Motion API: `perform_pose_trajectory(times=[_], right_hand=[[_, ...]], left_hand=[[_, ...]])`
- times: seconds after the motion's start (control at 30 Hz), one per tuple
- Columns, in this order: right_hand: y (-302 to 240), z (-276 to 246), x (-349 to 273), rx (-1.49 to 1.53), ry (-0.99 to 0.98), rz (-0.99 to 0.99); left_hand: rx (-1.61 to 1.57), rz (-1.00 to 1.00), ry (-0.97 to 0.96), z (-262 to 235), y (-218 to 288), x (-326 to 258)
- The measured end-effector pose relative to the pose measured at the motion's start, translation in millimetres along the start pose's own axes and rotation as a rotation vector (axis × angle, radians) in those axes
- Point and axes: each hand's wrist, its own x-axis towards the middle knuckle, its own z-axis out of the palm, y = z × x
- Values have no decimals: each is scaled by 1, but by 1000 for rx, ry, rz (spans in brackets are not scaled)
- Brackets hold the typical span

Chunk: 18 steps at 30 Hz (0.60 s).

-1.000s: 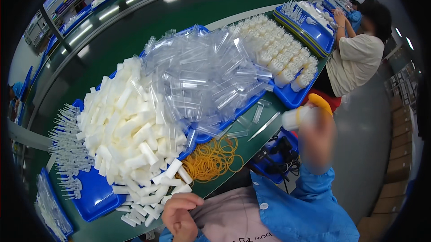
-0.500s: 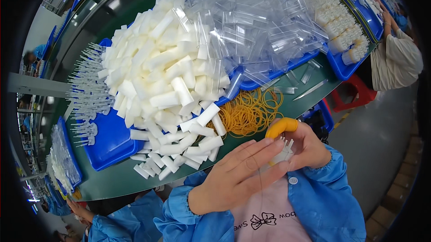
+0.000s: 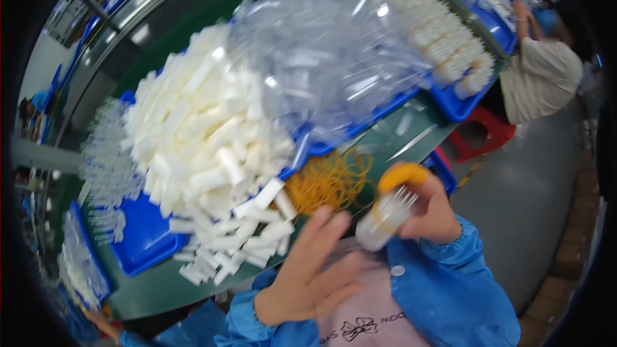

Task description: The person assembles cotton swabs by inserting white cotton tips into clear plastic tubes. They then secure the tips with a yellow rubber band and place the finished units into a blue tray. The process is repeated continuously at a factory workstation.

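My right hand [image 3: 437, 213], an orange finger cot [image 3: 403, 177] on one finger, is closed round a small translucent white bundle [image 3: 373, 231]. White prongs stick out of its upper end, and a yellowish rubber band [image 3: 384, 221] appears to circle it. My left hand [image 3: 312, 276] is apart from the bundle, fingers spread and blurred, with nothing in it. Beyond the hands lie a heap of orange rubber bands [image 3: 324, 183], a big pile of white foam blocks [image 3: 193, 122] and a mound of clear plastic sleeves [image 3: 328, 57].
A blue tray [image 3: 144, 244] with white pronged parts [image 3: 109, 160] stands at left. At far right, another blue tray [image 3: 453, 112] holds rows of finished-looking bundles [image 3: 443, 38]. Tweezers [image 3: 412, 142] lie on the green table [image 3: 154, 292]. A co-worker [image 3: 543, 77] sits beyond a red stool [image 3: 479, 131].
My left hand has drawn away from the bundle, down and to the left, and opened. The bundle, still in my right hand, now shows more of its length. The whole view has shifted.
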Motion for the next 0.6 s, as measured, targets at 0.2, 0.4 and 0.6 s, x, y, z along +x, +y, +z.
perform_pose_trajectory(times=[0.2,0.4,0.6], right_hand=[[-38,-84,15,-677,988,-569],[-13,-156,15,-1245,1057,-549],[-16,-178,7,-509,1247,-624]], left_hand=[[-17,-166,180,-25,11,-27],[-133,-393,333,-18,19,-27],[-50,-378,321,-28,30,-24]])
